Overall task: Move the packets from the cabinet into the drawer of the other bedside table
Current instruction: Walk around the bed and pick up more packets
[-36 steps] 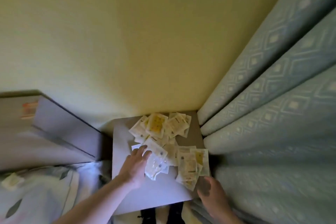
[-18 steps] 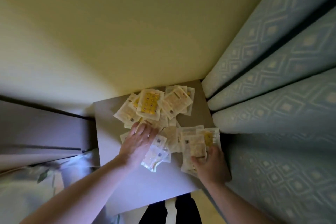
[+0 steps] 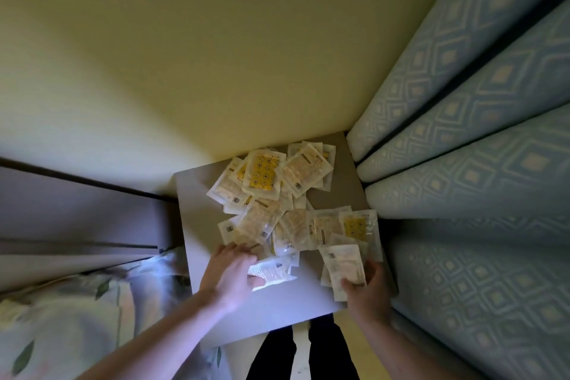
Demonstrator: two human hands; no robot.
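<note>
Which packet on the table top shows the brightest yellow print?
The packet at the far end of the pile, on top, beside the wall; its yellow patterned face is fully uncovered.

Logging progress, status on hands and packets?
Left hand grips one white packet. Right hand grips another. Pale plastic packets heaped on grey tabletop. Nothing obstructing.

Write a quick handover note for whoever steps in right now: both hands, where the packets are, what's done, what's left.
Left hand: grips a white packet at the near edge of the pile.
Right hand: holds a small stack of packets on the pile's right side.
Remaining packets: scattered loose on the bedside table top, against the wall and beside the curtain.
Done: gathering has begun.
Left: collect the remainder and put all in the drawer, which is not in view.
</note>
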